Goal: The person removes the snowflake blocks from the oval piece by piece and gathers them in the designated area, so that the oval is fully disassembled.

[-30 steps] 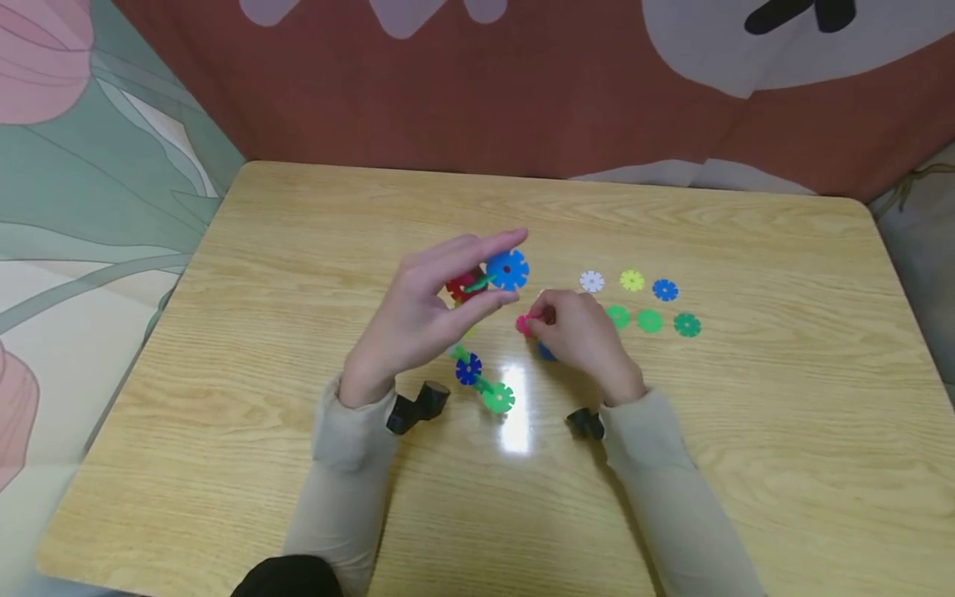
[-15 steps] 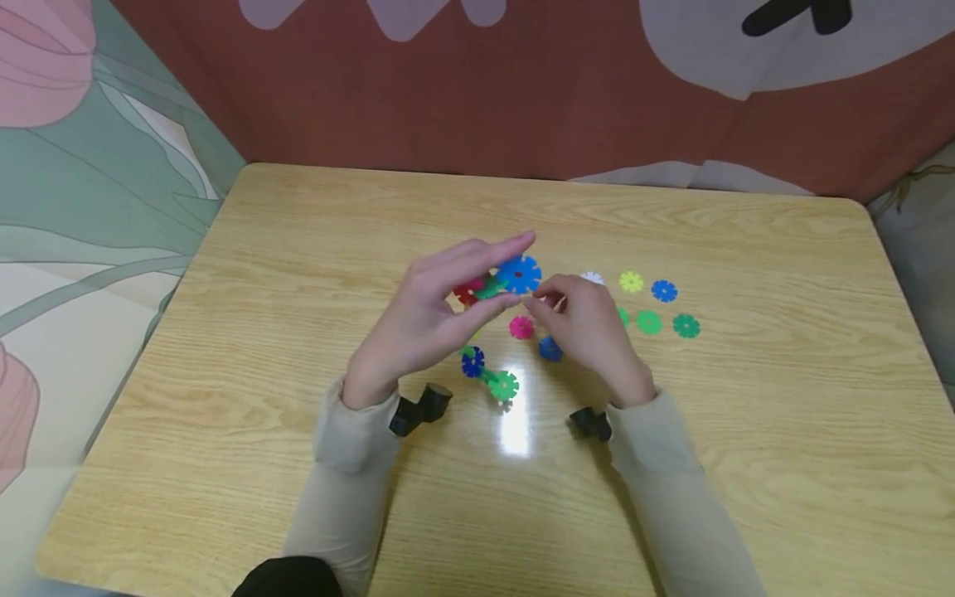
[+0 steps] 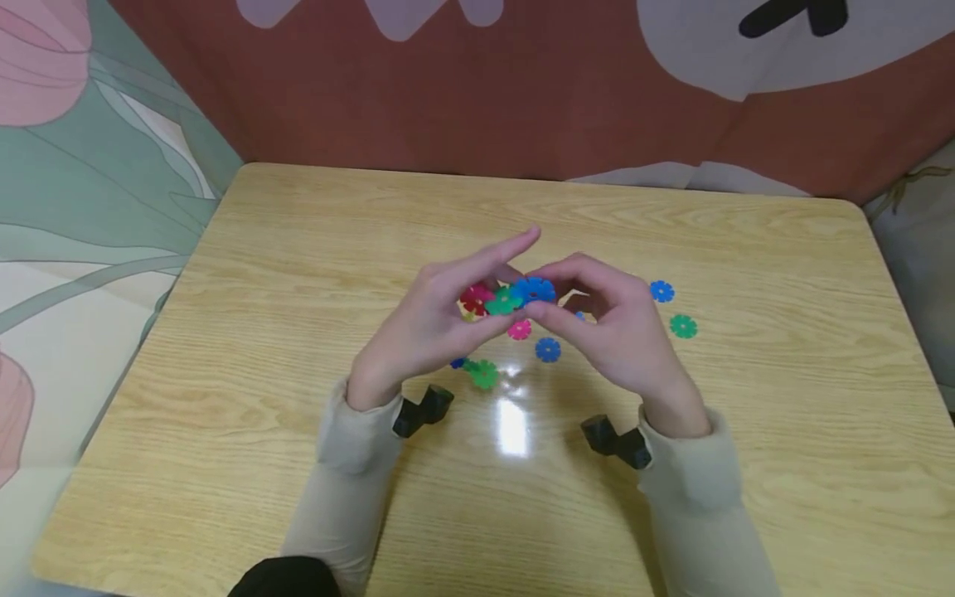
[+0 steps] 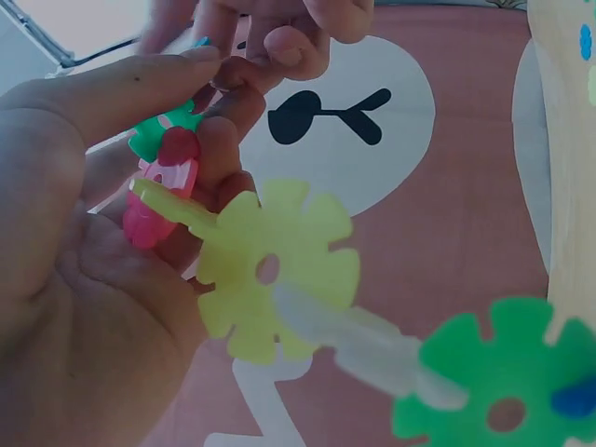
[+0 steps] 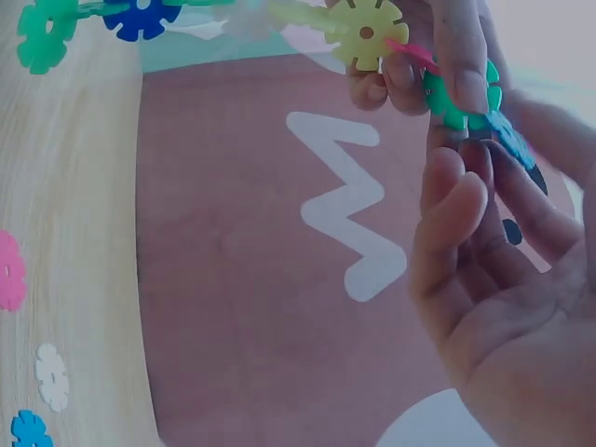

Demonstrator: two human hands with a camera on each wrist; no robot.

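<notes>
A chain of notched plastic snowflake discs hangs from my left hand [image 3: 425, 323], its thumb pressing the green disc [image 5: 463, 96] near the top against the fingers. Joined to that disc are a blue disc [image 3: 534, 290] and a red-pink piece [image 3: 476, 300]. My right hand [image 3: 630, 336] pinches at the blue disc, thumb below and fingers above; the fingertips partly hide it. Lower down the chain come a yellow disc [image 4: 279, 270], a clear whitish piece [image 4: 358, 345], a dark blue disc [image 5: 142, 17] and a green end disc [image 3: 483, 375].
Loose discs lie flat on the wooden table [image 3: 313, 249]: a pink one [image 3: 520, 330] and a blue one [image 3: 548, 350] below the hands, a blue one [image 3: 661, 291] and a green one [image 3: 683, 326] to the right. The right hand covers others. A patterned wall [image 3: 522, 99] stands behind.
My right hand has left the pink disc and come up to the chain's blue disc, turning as it rose. The blue disc has tilted flatter. The left hand has barely moved.
</notes>
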